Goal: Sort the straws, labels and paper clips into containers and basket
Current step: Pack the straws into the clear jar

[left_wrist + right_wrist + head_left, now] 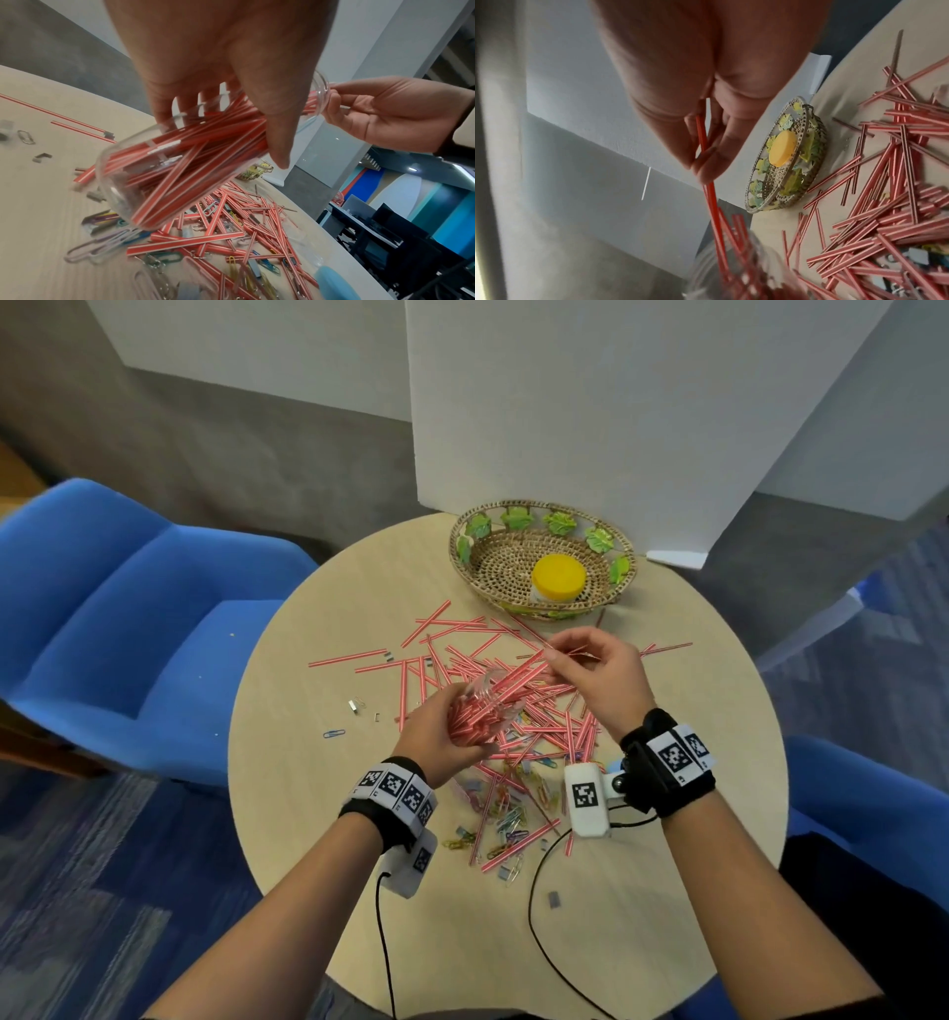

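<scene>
My left hand (436, 731) grips a clear jar (159, 174), tilted and packed with red-and-white striped straws (195, 146). The jar's mouth points toward my right hand (590, 670). That hand pinches a straw (707, 166) between thumb and fingers, and its lower end reaches into the jar (731, 272). A heap of loose straws (513, 706) covers the middle of the round table (308, 814). Coloured paper clips (513, 809) and small grey labels (553, 899) lie nearer to me. A woven basket (493, 541) at the far edge holds a yellow-lidded container (558, 580).
A blue paper clip (334, 734) and a few grey labels (354, 706) lie apart at the left of the table. Blue chairs (128, 618) stand to the left and right. White panels (616, 403) rise behind the basket. Wrist camera cables (534, 916) trail over the near table edge.
</scene>
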The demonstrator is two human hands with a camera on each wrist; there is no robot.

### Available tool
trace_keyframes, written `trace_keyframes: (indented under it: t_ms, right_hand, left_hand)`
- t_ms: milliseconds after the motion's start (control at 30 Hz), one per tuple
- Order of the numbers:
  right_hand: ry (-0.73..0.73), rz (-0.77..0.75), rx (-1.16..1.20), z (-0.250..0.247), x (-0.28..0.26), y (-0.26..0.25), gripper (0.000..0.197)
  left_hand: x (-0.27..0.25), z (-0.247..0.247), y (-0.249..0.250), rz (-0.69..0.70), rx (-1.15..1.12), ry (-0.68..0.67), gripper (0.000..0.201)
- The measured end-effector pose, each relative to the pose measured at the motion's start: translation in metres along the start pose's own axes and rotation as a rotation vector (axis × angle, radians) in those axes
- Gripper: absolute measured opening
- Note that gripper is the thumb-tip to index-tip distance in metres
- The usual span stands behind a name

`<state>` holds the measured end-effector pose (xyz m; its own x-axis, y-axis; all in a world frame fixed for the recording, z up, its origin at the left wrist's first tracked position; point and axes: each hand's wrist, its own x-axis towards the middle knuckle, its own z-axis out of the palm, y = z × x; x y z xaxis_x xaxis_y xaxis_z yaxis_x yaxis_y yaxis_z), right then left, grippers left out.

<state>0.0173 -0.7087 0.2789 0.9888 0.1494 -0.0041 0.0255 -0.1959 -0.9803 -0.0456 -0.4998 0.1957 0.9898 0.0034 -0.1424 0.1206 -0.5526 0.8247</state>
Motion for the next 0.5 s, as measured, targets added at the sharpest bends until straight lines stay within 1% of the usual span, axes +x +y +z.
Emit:
trace_keyframes:
  t_ms: [67,167,200,233,300,367,400,433,500]
  right_hand:
    - [-0.002,-0.011,0.038,-0.001,0.001,-0.002,0.012]
    - [-0.138,-0.037,-0.122,0.007,0.001,-0.002,0.017]
    - [-0.169,-0.047,-0.175,0.011,-0.001,-0.003,0.017]
    - [-0.169,-0.063,-0.207,0.013,-0.001,-0.004,0.013]
    - [-0.092,-0.106,-0.214,0.014,0.0,-0.008,0.006]
    - [0.019,-0.137,-0.189,0.01,0.003,-0.01,0.005]
    - [0.035,-0.146,-0.191,0.009,0.005,-0.011,0.006]
    - [0.008,-0.149,-0.219,0.011,0.005,-0.011,0.006]
    - [-0.121,-0.135,-0.304,0.02,0.002,-0.009,0.01]
  left_hand:
    - [0.001,0.001,-0.001,-0.004,0.005,-0.009,0.078]
    - [0.005,0.005,-0.003,0.001,0.013,-0.038,0.083]
    - [0.006,0.007,-0.003,0.008,0.016,-0.041,0.083]
    - [0.006,0.008,-0.002,0.014,0.023,-0.042,0.082]
    - [0.005,0.009,-0.002,0.01,0.025,-0.04,0.079]
    - [0.005,0.009,-0.002,-0.007,0.0,-0.039,0.077]
    - [0.006,0.008,-0.002,-0.013,-0.012,-0.037,0.077]
    - [0.007,0.008,-0.001,-0.012,-0.021,-0.032,0.077]
    - [0.009,0.009,0.001,0.004,-0.032,-0.015,0.078]
